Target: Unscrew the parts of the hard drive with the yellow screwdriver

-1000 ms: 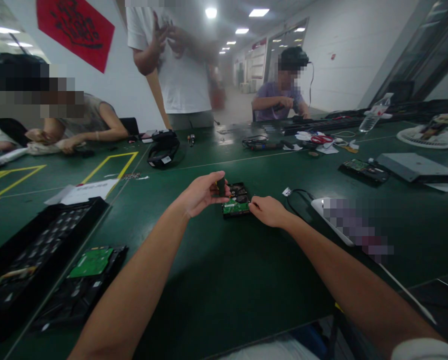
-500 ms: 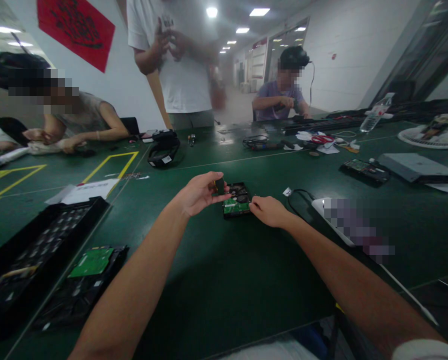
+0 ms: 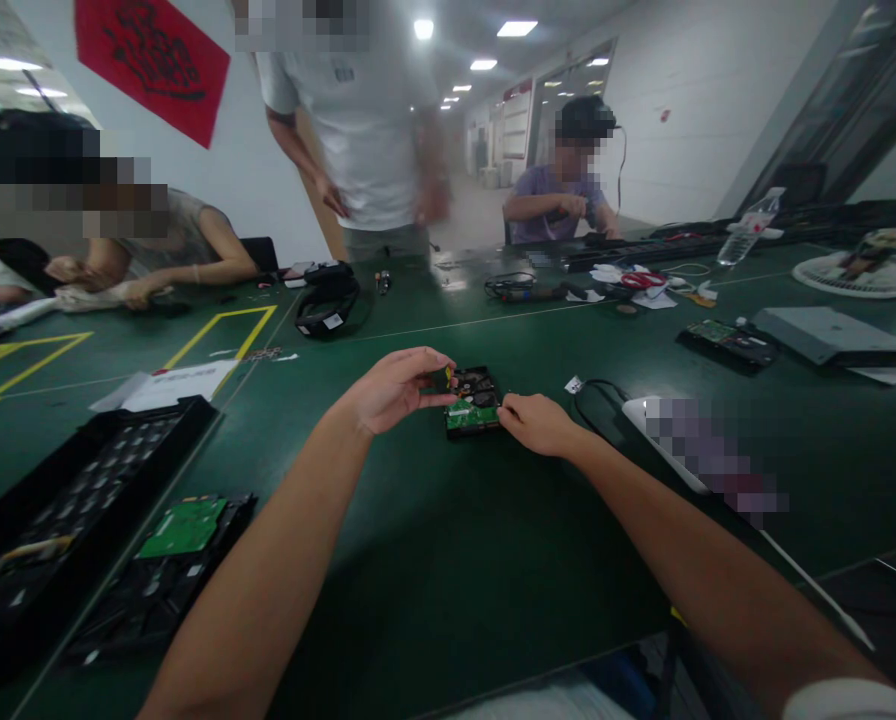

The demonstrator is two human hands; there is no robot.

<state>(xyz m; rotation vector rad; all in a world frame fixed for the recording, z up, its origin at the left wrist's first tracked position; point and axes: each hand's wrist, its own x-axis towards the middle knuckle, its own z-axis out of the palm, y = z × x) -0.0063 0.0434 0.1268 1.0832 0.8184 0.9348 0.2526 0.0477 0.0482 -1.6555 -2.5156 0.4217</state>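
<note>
A hard drive (image 3: 472,418) lies on the green table with its green circuit board and dark metal face upward. My left hand (image 3: 397,392) is at its left side, thumb and fingers closed around a small piece (image 3: 449,376) that shows yellow. Most of that piece is hidden by the fingers, so I cannot tell its kind. On the opposite side, my right hand (image 3: 534,422) has curled fingers gripping the drive's right edge. The fingertips there are partly hidden.
To the left are a long black tray (image 3: 80,500) and a black part with a green board (image 3: 185,527). At right lie a white power-bank-like device (image 3: 665,440) with a cable, another drive (image 3: 727,343) and a grey metal case (image 3: 838,335). Several people are around the table.
My left hand has turned slightly; the dark face of its small piece is now hidden and a yellow part shows. The standing person has lowered their hands. My right hand stays in place.
</note>
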